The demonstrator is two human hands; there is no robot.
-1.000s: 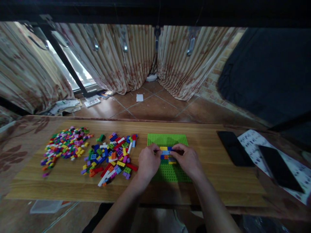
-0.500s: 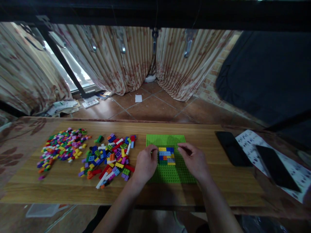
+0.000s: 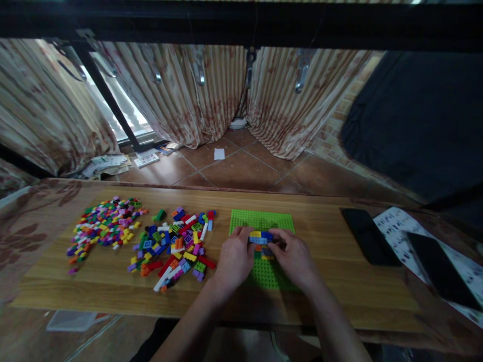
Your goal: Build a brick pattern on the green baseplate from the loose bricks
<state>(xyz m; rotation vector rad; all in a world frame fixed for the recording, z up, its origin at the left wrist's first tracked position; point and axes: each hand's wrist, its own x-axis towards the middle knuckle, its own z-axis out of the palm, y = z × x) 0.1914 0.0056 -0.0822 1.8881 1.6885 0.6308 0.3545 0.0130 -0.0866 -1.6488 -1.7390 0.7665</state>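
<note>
Left hand (image 3: 237, 255) and right hand (image 3: 293, 256) pinch the toy bricks (image 3: 259, 240) at their left and right ends, good spots; probably light, hard.

Left hand (image 3: 236, 255) and right hand (image 3: 295, 255) pinching colored bricks (image 3: 260, 240) between them over a bumpy green board (image 3: 269, 279), a big-brick pile (image 3: 177, 245) (so many colors) to the left, a small-brick pile (image 3: 103, 221) farther left, all on a wooden top (image 3: 339, 296).
</note>
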